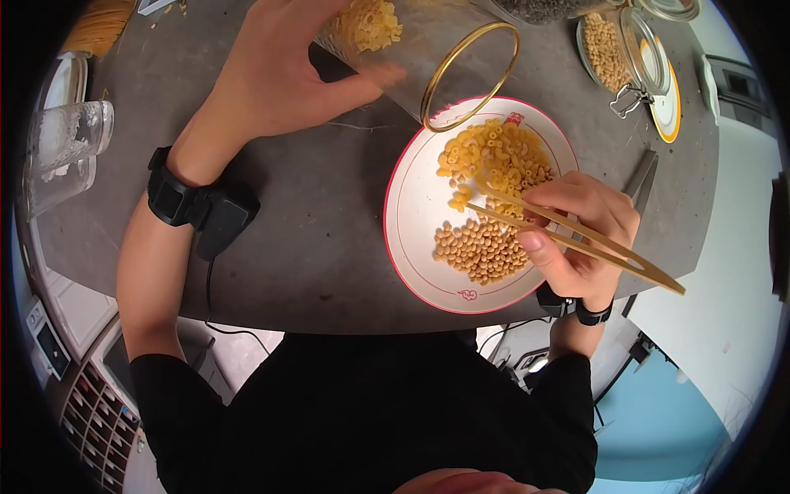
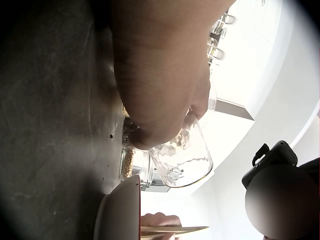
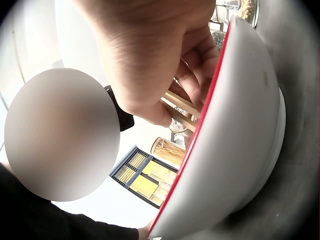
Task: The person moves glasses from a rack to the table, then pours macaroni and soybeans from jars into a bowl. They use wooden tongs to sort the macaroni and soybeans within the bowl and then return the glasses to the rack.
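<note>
My left hand [image 1: 284, 70] grips a clear glass jar [image 1: 415, 62] with a gold rim. The jar leans with its mouth toward the bowl, and yellow pasta pieces [image 1: 366, 25] lie deep inside it. Between the thumb and fingers of my right hand [image 1: 584, 226] are bamboo tongs [image 1: 634, 262], their tips at a piece of macaroni [image 1: 460, 198]. Below them is a white bowl [image 1: 411, 239] with a red rim. It holds a heap of small macaroni [image 1: 502, 148] on the far side and a heap of round tan soybeans [image 1: 481, 251] on the near side.
At the back right an open clip-lid jar of tan beans [image 1: 605, 53] lies beside a yellow-rimmed plate [image 1: 671, 107]. A grey flat utensil [image 1: 642, 177] lies right of the bowl. Clear glasses [image 1: 70, 136] stand at the far left. The table's front edge [image 1: 329, 328] runs close to the body.
</note>
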The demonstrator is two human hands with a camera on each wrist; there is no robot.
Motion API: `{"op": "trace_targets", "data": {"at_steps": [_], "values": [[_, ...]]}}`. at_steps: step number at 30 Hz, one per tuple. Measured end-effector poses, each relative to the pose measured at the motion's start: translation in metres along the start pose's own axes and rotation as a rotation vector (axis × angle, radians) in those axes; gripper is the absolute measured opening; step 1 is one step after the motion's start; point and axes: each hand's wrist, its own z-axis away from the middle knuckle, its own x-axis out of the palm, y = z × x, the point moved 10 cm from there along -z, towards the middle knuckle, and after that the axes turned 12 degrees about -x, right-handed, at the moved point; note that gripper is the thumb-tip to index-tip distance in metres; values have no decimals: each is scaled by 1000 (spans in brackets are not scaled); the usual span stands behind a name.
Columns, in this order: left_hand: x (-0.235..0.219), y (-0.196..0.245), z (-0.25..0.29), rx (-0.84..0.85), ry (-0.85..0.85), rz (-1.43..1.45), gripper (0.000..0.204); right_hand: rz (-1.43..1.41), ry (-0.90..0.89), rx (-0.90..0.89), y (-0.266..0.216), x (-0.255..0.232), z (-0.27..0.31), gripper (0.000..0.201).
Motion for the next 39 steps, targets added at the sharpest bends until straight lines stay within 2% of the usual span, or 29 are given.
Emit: {"op": "trace_targets", "data": {"at_steps": [6, 15, 24, 31, 39], "values": [[1, 0, 0, 3, -12, -7, 65, -50, 2, 13, 3, 3, 2, 28], [0, 0, 0, 7, -12, 2, 64, -222, 34, 283, 26, 5, 10, 29], [0, 0, 1, -10, -15, 17, 64, -207, -38, 193, 16, 11, 4, 29], [0, -1, 1, -7, -10, 41, 65, -211, 15, 155, 12, 10, 5, 29], [-1, -1, 1, 1, -2, 24, 64, -69, -4, 26, 5, 6, 3, 28]]}}
